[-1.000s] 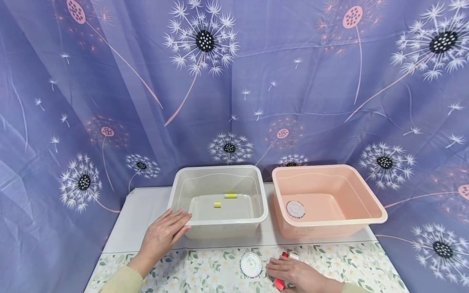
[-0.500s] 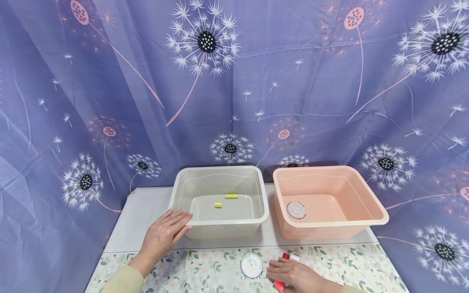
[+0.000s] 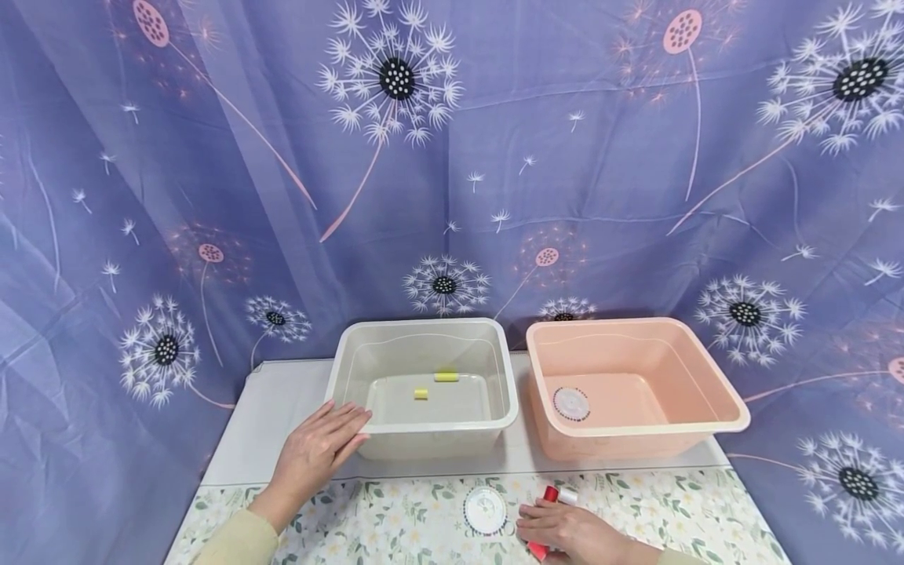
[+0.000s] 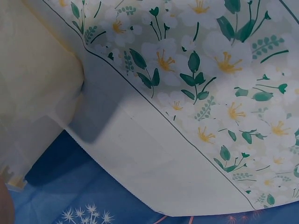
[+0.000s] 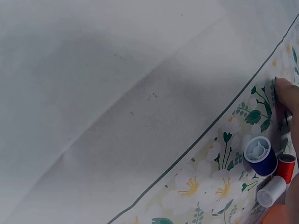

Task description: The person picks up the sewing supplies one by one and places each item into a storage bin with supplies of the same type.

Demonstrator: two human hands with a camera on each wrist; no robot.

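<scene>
My left hand (image 3: 314, 451) rests on the near left rim of a light grey plastic basin (image 3: 424, 429), its fingers extended. Two yellow spools of thread (image 3: 446, 377) lie inside that basin. On the flowered cloth, my right hand (image 3: 572, 530) lies over a small group of thread spools, fingers together and fairly straight. A red spool (image 3: 550, 493) and a white spool (image 3: 567, 497) show beyond the fingers, and more red (image 3: 537, 551) shows by the thumb. The right wrist view adds a blue spool (image 5: 260, 156), hidden in the head view. Left of this hand lies a round pin wheel (image 3: 485, 511).
A pink plastic basin (image 3: 643, 431) stands right of the grey one, with another pin wheel (image 3: 570, 404) inside. Both basins sit at the back on the white band of the tablecloth (image 3: 282, 392). A purple dandelion-print curtain (image 3: 452, 173) hangs close behind and at the sides.
My right hand shifts very slightly, showing a little more of the red and white spools beyond it. The left hand stays on the grey basin's rim.
</scene>
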